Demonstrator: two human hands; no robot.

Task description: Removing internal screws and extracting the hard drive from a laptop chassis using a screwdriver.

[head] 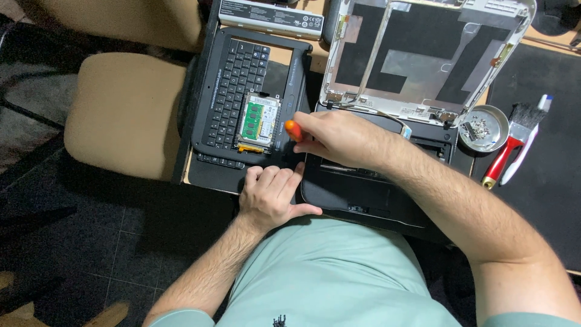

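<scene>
Right hand (pixel 339 138) grips an orange-handled screwdriver (pixel 293 129) over the black laptop base (pixel 363 197); left hand (pixel 271 195), fingers curled, presses its edge.

Light is coming from overhead and staying pretty even — the arms and the green shirt (pixel 327 266) are reading clear and well exposed. The left side is dropping off fast: the floor (pixel 72 242) is sinking into murk, with tile lines barely showing. The silver lid (pixel 423 54) is throwing back a soft sheen, no harsh glare, and the little metal dish (pixel 499 115) is catching a brighter glint along its rim. Shadows are lying soft under the right hand (pixel 339 138) and left hand (pixel 272 197). Focus is holding sharp in the middle — edges are bending a bit, wide-lens style, and small print is looking mushy.
</scene>
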